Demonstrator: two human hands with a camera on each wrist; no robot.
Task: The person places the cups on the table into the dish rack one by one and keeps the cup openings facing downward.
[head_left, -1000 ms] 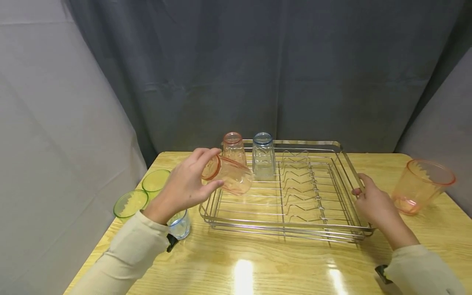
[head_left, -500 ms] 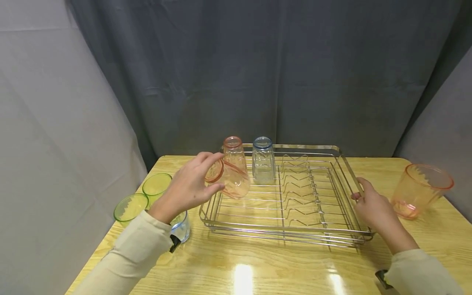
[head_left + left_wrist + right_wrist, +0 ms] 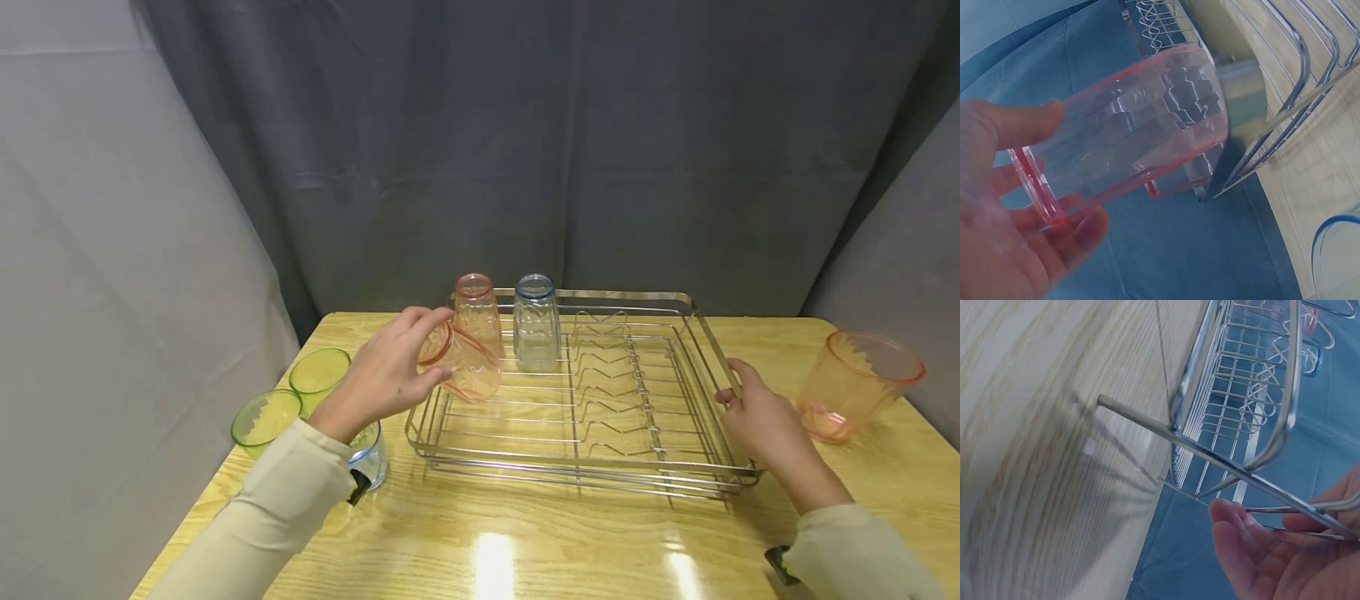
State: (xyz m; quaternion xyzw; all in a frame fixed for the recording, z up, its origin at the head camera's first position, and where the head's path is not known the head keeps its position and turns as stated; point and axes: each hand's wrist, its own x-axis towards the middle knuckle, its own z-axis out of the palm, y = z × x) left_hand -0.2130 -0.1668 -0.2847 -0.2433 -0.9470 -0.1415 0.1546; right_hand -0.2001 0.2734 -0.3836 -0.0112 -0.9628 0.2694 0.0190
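Observation:
My left hand holds a clear glass with a pink rim by its rim end, fingers and thumb around it. The glass is tilted, base pointing right, above the left side of a metal dish rack. In the left wrist view the glass overlaps the rack's rim; contact cannot be told. Behind it, another pink-rimmed glass and a blue-rimmed glass stand upside down in the rack. My right hand grips the rack's right rail, its fingers curled around the wire in the right wrist view.
Two green-rimmed glasses stand upright at the table's left edge. Partly behind my left wrist is a blue-rimmed glass. A large orange tumbler stands to the right of the rack. A dark curtain hangs behind the table.
The held glass has tilted a little further, its base swinging down and to the left. My left hand has shifted slightly right. The right hand keeps its grip on the rack.

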